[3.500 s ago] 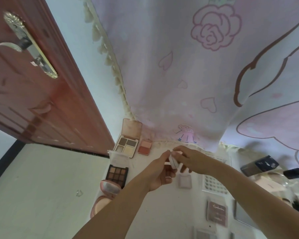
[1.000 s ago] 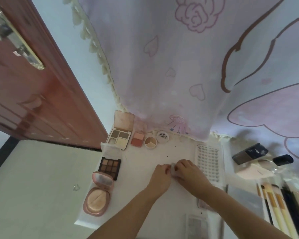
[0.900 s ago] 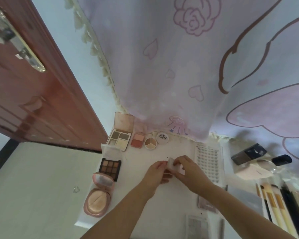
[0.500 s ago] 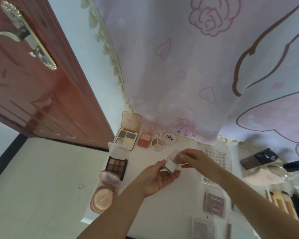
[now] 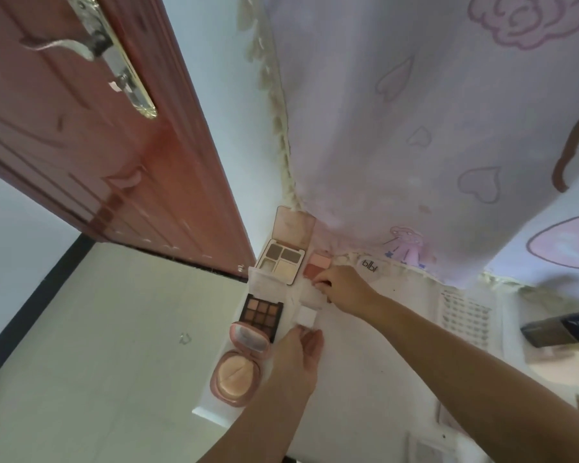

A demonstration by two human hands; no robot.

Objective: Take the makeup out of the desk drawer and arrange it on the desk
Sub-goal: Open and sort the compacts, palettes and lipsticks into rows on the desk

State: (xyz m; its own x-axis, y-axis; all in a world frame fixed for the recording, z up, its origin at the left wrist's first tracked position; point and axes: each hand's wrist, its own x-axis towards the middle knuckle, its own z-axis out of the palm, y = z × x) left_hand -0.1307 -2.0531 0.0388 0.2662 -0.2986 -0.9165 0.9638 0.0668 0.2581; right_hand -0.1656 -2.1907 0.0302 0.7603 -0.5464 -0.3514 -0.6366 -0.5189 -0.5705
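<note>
Small white case point(image 5: 306, 318): lies on the white desk point(image 5: 365, 379), just right of the brown eyeshadow palette point(image 5: 262, 312); a clear flap-like part point(image 5: 310, 298) sits at its far edge (lid or separate piece, cannot tell).
Left hand point(image 5: 301, 357): just nearer than the case, palm partly up, fingers loosely extended and close together, tips touching or almost touching its near edge; contact is unclear.
Right hand point(image 5: 343, 289): beyond the case, fingers point(image 5: 321, 285) curled, pinching the clear part's far side.
Beyond the palette: open four-pan compact point(image 5: 283, 260), two-tone blush point(image 5: 316, 265) beside it, both just left of the right hand.
Nearer than the palette: open pink powder compact point(image 5: 239, 365).
Hard to make out: a round lid point(image 5: 370, 266) half hidden under the curtain point(image 5: 415, 128); the lash tray point(image 5: 463, 315) and dark box point(image 5: 562, 332), well right of the palette, are blurred and the box is cut off.
</note>
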